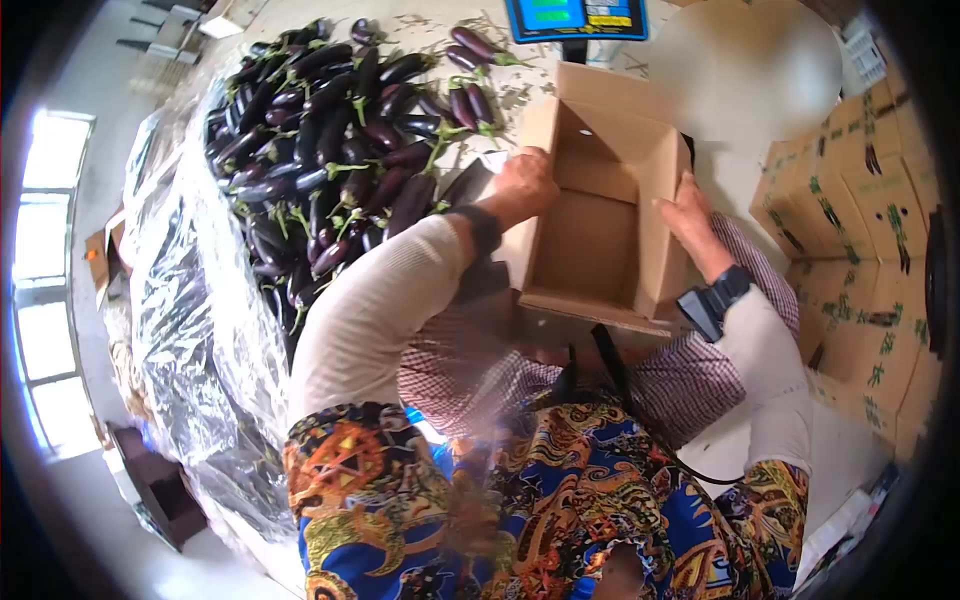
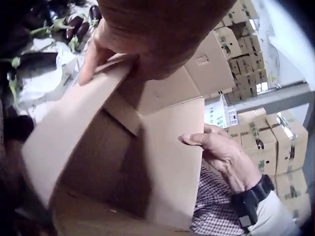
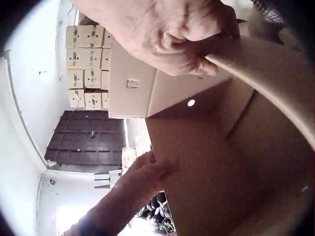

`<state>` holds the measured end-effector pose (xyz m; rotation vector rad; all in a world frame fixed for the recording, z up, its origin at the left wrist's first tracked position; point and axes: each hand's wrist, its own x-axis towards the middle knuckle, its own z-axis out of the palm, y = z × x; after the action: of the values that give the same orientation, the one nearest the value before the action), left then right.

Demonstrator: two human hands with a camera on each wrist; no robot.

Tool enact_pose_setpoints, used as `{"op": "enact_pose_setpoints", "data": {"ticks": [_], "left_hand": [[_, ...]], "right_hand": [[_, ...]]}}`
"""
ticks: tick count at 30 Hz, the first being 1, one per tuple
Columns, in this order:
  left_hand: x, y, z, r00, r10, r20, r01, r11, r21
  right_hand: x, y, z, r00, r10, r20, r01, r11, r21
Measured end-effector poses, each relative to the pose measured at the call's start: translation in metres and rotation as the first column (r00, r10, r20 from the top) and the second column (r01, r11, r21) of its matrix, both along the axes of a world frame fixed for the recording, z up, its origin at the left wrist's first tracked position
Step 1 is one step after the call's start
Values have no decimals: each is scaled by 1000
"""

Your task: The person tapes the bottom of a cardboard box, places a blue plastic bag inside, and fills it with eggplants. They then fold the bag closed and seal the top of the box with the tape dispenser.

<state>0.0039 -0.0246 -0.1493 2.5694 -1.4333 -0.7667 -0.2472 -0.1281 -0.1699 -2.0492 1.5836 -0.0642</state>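
An empty cardboard box with raised flaps is held in front of the body, its open top facing up toward the head camera. My left hand grips the left wall near its upper edge. On the opposite wall my right hand has its thumb over the edge. The left wrist view shows the right hand pinching that wall, thumb inside and fingers outside. Seen from the right wrist, the left hand lies against the far wall, its fingers partly hidden. Left of the box is a large heap of eggplants.
Clear plastic sheeting hangs beside the eggplant heap. A blue-framed scale display stands beyond the box. Cardboard boxes with green print are stacked at the right. A few loose eggplants lie close to the box's left flap.
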Motion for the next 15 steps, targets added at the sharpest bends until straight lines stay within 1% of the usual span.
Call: {"op": "enact_pose_setpoints", "data": {"ticks": [1, 2, 3, 4, 5, 6, 7, 8, 9, 10, 11, 12, 13, 15], "left_hand": [[-4, -3, 15, 996, -5, -89, 9, 999, 44], [-3, -8, 2, 977, 4, -215, 13, 997, 76], [-17, -4, -6, 955, 81, -285, -75, 997, 32], [-25, -6, -6, 963, 110, -247, -104, 994, 39], [-16, -7, -7, 961, 133, -243, -127, 991, 39], [-11, -4, 12, 913, 139, -384, -109, 989, 100], [-5, -3, 23, 845, 145, -515, -80, 986, 146], [-8, -4, 18, 846, 174, -503, -113, 982, 149], [3, -4, 20, 841, 185, -508, -127, 981, 146], [22, -2, 22, 767, -109, -632, 190, 980, 61], [42, -2, 24, 697, -179, -695, 323, 943, 82], [61, -1, 26, 610, -233, -757, 449, 889, 88], [81, -1, 31, 624, -87, -777, 427, 870, 245], [138, 42, 62, 382, -150, -912, 307, 951, -27]], "right_hand": [[1, -2, 2, 1000, 4, 10, -4, 999, 53], [1, -4, 3, 1000, 6, 20, -8, 994, 106], [2, -6, 6, 1000, 7, 29, -11, 987, 158], [1, 3, 12, 838, 31, 544, -157, 970, 188], [-2, -6, -3, 766, 88, 637, -240, 958, 156], [-5, -16, -16, 678, 139, 722, -323, 938, 123], [-7, -17, -2, 786, 47, 616, -300, 900, 315], [-8, -17, 12, 881, -11, 474, -251, 837, 487], [-8, -11, 33, 882, -25, 471, -245, 829, 503], [-8, -4, 54, 883, -39, 468, -239, 821, 519], [-10, -4, 60, 936, -18, 352, -185, 827, 531], [-15, -10, 53, 958, 42, 283, -193, 825, 532], [-21, -15, 45, 972, 103, 212, -203, 821, 533], [-16, -10, 51, 981, 105, 161, -180, 790, 586]]}}
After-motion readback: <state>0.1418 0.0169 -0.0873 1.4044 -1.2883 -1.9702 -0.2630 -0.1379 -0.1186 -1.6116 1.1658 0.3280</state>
